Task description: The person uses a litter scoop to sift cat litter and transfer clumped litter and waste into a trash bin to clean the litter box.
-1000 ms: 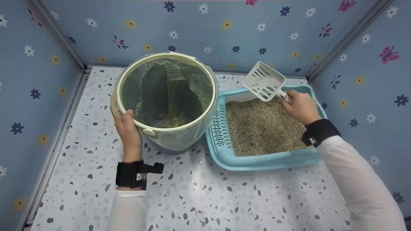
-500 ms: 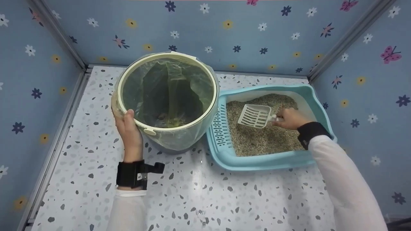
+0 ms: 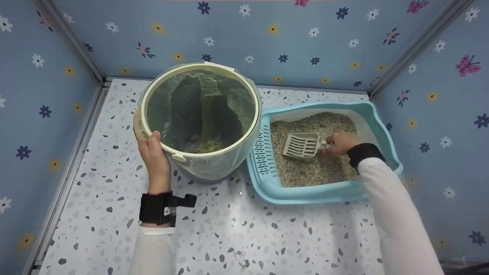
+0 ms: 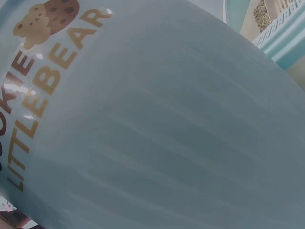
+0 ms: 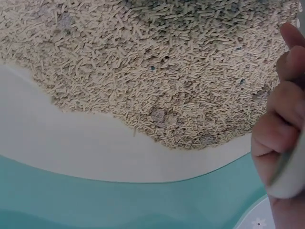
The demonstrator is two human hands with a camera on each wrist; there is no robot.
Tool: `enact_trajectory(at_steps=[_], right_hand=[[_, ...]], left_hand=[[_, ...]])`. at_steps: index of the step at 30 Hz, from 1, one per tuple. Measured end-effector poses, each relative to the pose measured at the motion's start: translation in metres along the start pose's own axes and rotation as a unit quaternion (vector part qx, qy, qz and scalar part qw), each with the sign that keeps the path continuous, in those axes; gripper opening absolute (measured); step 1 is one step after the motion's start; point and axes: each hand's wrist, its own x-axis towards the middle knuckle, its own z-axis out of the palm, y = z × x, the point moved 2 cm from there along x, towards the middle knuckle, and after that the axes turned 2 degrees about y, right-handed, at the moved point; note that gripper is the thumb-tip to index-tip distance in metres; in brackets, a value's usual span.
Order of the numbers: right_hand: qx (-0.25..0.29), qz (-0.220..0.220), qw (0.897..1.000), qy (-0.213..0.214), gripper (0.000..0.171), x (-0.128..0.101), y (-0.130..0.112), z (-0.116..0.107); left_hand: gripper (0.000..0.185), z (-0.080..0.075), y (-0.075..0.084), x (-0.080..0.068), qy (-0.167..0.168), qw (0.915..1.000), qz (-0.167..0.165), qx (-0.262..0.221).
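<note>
In the head view my right hand grips the handle of a white slotted litter scoop, its head lying flat at the surface of the cat litter. The pellets fill a light-blue litter box. In the right wrist view the curled fingers wrap the pale handle end. My left hand holds the left side of a trash bin, thumb near its cream rim, other fingers partly hidden behind it. A translucent greenish bag lines the bin, with some clumps at the bottom.
The bin stands left of the litter box, close against its slotted edge. Blue flowered panels enclose the white speckled surface at the back and both sides. Lumps lie among the pellets by the box wall.
My right hand has lowered the scoop from above the box's back edge down to the litter, then shifted slightly toward the front. The left hand and the bin stay put.
</note>
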Motion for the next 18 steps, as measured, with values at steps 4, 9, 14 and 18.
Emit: enact_trajectory(at_steps=[4, 9, 14, 18], right_hand=[[0.001, 0.014, 1.000, -0.017, 0.042, 0.0040, 0.0010, 0.0037], [0.014, 0.028, 0.998, -0.052, 0.043, 0.0063, -0.0022, 0.0085], [0.034, 0.056, 0.996, -0.053, 0.050, 0.0057, -0.0060, 0.0090], [0.037, 0.056, 0.997, -0.031, 0.048, 0.0046, -0.0075, 0.0036]], left_hand=[[0.063, -0.0005, 0.0002, 0.0003, 0.000, 1.0000, 0.001, -0.007], [0.062, -0.0008, 0.0024, -0.0006, -0.001, 0.9999, 0.005, -0.010], [0.058, -0.0009, 0.0017, -0.0027, 0.006, 0.9999, -0.009, -0.013], [0.056, -0.0019, 0.0025, -0.0037, 0.009, 0.9996, -0.027, -0.009]])
